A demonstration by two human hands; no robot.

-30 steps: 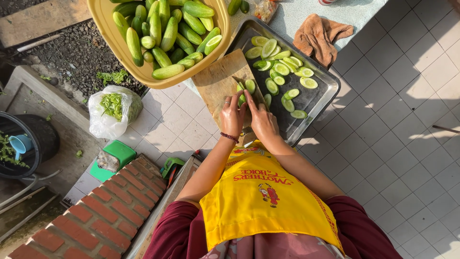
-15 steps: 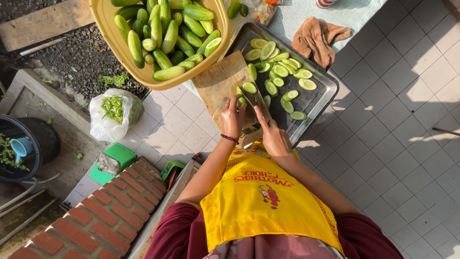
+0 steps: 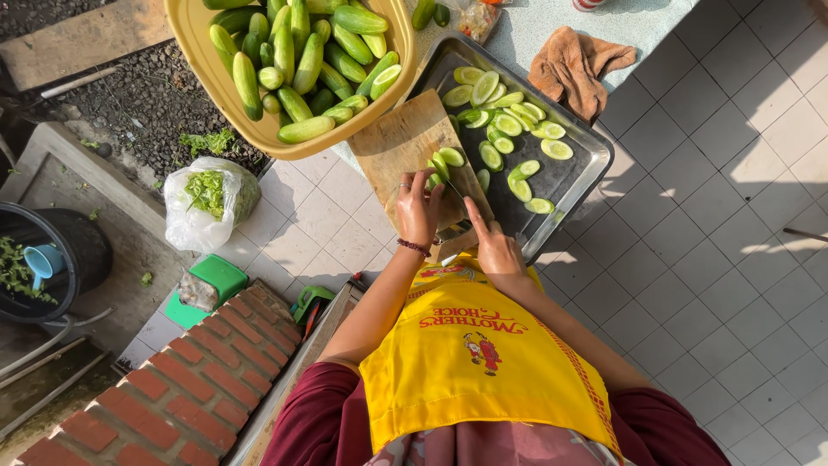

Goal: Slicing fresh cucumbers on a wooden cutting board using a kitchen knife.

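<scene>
Since prev frame, right hand point(image 3: 498, 252) w/ knife point(image 3: 455, 226) slid back toward body. Left hand point(image 3: 420, 207) pins green cucumber piece point(image 3: 438, 166) on tan wooden cutting board point(image 3: 412, 147), steadying it; both grips clenched. Slices lie in steel tray point(image 3: 576, 177) right of board.

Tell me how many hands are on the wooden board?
2. The left hand presses a cucumber piece on the wooden cutting board. The right hand grips a knife beside it at the board's near edge.

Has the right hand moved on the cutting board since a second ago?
Yes. The right hand has drawn back toward the body, off the cutting board's near edge.
</scene>
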